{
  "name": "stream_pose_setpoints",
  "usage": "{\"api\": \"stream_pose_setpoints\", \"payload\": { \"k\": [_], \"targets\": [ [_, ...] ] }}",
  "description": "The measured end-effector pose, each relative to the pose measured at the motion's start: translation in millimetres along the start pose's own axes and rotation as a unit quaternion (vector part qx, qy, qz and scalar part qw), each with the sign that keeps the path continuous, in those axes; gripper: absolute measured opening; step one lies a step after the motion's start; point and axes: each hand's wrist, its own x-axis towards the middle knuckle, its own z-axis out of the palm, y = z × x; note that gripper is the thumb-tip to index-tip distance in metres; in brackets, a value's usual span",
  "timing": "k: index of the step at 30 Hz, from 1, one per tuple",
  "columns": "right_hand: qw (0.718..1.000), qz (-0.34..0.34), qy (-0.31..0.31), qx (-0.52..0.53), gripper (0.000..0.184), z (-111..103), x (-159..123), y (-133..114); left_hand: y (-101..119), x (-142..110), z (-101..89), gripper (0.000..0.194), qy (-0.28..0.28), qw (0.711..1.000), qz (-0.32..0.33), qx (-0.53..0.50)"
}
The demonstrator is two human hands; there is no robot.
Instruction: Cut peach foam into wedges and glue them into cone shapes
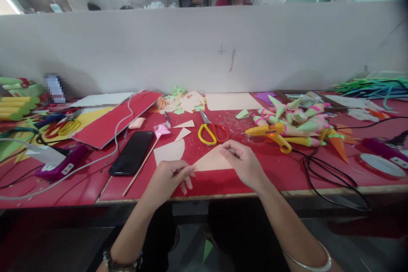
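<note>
Between my hands is a peach-coloured piece of paper (210, 160), raised a little above the red tabletop. My left hand (172, 177) pinches its pointed left corner between thumb and forefinger. The curled fingers of my right hand (245, 162) grip its right end and hide that edge. Just beyond the paper lie scissors (208, 131) with one yellow and one red handle, blades pointing away. A pale curved-edge paper piece (168, 151) rests beside my left hand, near narrow paper triangles (182, 134).
A yellow glue gun (270, 132) lies at right before a heap of paper cones (295, 114); its black cable loops over the table edge. Left are a black phone (131, 153), a wooden stick (140, 168), a red board (117, 120) and a purple power strip (63, 163).
</note>
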Motion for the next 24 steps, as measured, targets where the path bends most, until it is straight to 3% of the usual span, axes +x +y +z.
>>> {"api": "stream_pose_setpoints", "payload": {
  "k": [5, 9, 13, 16, 19, 24],
  "targets": [
    [1.0, -0.01, 0.009, 0.001, 0.023, 0.2, 0.2, -0.4, -0.3, 0.1, -2.5, 0.031, 0.029, 0.999, 0.03, 0.017],
    [1.0, -0.005, 0.011, 0.001, 0.022, -2.1, 1.0, 0.9, -2.0, 0.0, -8.5, 0.03, 0.041, 0.999, 0.013, 0.005],
    [1.0, -0.004, 0.02, 0.001, 0.022, -0.4, 0.4, 1.6, -10.2, 0.3, -17.5, 0.031, 0.14, 0.988, 0.006, 0.068],
    [0.999, -0.022, -0.028, -0.004, 0.021, 9.1, -0.6, -1.1, -15.8, 1.2, -16.4, 0.039, 0.18, 0.977, -0.017, 0.111],
    [0.995, -0.061, -0.075, -0.02, 0.024, 21.8, 1.1, -3.9, -14.5, 4.2, -6.4, 0.045, 0.177, 0.978, -0.01, 0.108],
    [0.992, -0.087, -0.091, -0.016, 0.023, 35.8, 10.1, -0.7, -13.2, 15.0, 11.1, 0.024, 0.109, 0.969, 0.122, 0.187]
  ]
}}
